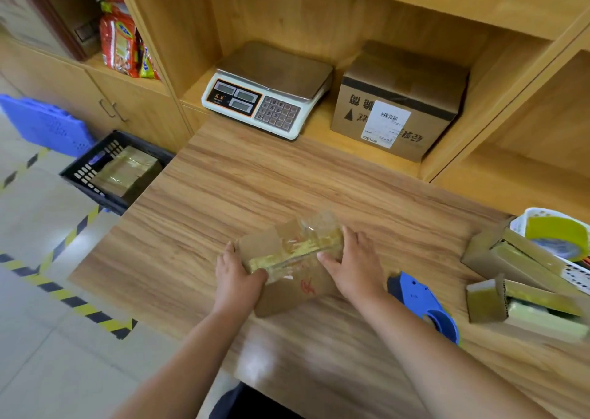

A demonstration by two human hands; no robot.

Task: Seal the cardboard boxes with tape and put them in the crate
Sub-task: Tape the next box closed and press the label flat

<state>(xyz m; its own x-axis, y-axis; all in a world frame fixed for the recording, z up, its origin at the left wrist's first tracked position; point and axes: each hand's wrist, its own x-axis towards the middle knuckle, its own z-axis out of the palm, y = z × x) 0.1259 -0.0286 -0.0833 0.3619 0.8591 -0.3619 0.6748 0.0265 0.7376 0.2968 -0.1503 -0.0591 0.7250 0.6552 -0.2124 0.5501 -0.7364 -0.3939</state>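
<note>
The small box [289, 287] lies skewed on the surface [255, 179] near six o'clock. The left hand [238, 276] is spread against its nine o'clock side with the thumb on the tape [297, 251]. The right hand [356, 267] lies flat and wide over the three o'clock end.

The tape looks wrinkled and bunched, so it may bond poorly and a flap could lift on the way to the crate [83, 169] at ten o'clock, where a sealed box [127, 171] already sits. The tape dispenser [424, 307] at four o'clock lies just beside the right forearm and could be knocked as the arm swings.

A red handwritten mark on the box is unreadable. The carton [396, 105] at one o'clock shows inverted black characters and a white barcode label [384, 124]. The lettering on the scale [268, 89] at twelve o'clock is too small to read.
</note>
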